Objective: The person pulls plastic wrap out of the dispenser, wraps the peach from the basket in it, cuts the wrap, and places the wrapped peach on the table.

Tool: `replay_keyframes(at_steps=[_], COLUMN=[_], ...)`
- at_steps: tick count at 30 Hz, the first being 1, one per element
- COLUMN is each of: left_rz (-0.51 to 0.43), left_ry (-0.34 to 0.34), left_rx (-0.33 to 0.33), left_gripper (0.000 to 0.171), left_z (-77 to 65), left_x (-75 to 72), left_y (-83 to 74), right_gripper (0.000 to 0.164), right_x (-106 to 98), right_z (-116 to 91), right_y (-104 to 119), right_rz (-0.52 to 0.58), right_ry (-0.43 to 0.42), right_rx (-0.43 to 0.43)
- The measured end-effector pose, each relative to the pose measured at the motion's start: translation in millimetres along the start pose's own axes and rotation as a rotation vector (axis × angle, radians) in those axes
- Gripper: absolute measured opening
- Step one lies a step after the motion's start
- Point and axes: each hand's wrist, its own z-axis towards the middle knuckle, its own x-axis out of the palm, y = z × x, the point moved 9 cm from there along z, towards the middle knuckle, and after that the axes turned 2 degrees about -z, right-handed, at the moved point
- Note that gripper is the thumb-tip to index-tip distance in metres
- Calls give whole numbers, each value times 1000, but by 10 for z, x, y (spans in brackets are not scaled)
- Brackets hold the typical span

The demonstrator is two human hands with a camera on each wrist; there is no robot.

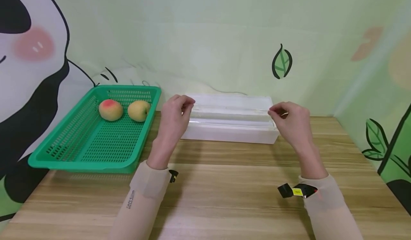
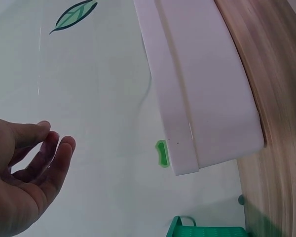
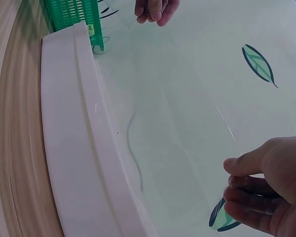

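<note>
A long white cling film dispenser box (image 1: 228,133) lies on the table in front of me. Clear cling film (image 1: 231,110) stretches between my two hands above it; only glints and a thin edge line of the film (image 2: 39,74) show. My left hand (image 1: 176,117) pinches one corner between thumb and fingertips, over the box's left end. At the right end, my right hand (image 1: 291,124) pinches the other corner, thumb against the fingers. In the right wrist view a bright streak of film (image 3: 225,123) runs toward those fingertips.
To the left stands a green plastic basket (image 1: 138,161) holding two peaches, one with a red blush (image 1: 110,110) and one yellowish (image 1: 138,111). A printed backdrop (image 1: 224,54) with leaves and a panda hangs behind the wooden table (image 1: 224,197). A thin cord lies behind the box.
</note>
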Motion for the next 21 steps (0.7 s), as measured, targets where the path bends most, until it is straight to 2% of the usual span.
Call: replay_keyframes(at_steps=[21], left_rz=[-27], left_ry=[-36], left_rx=[22], left_gripper=[7], left_z=[-4], left_x=[-65], left_y=[-30], right_gripper=[6], right_x=[-68], right_z=[-5], right_y=[58], right_rz=[-17], right_ry=[7], right_rx=[-13])
